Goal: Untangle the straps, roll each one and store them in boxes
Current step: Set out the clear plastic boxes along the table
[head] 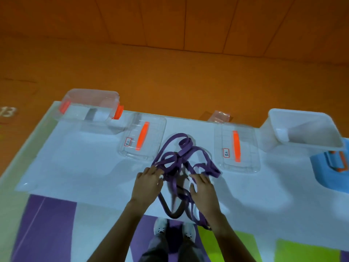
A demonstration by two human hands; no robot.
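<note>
From the head camera, a tangle of purple straps [181, 161] is lying on the white table [75, 167], with some loops hanging over the near edge. The left hand [149, 184] is reaching into the tangle's left side. Its fingertips are sinking among the strands, and motion blur is keeping me from telling whether they are pinching one. The right hand [204, 188] is resting on the tangle's right side, fingers straight and spread, gripping nothing.

The untangling step is only starting: nothing is looking rolled or stored. The next move is calling for finding a free end and drawing it out while the other hand is pinning the rest down.

Two clear lids are lying just left [143, 137] and just right [237, 148] of the tangle. Each is carrying a small red-bordered label [127, 142], its writing too small to read. Beyond them, a clear box [90, 106] is sitting far left of the tangle and a white box [302, 129] far right. Far to the tangle's left, a floor mark [7, 111] is reading "13".
</note>
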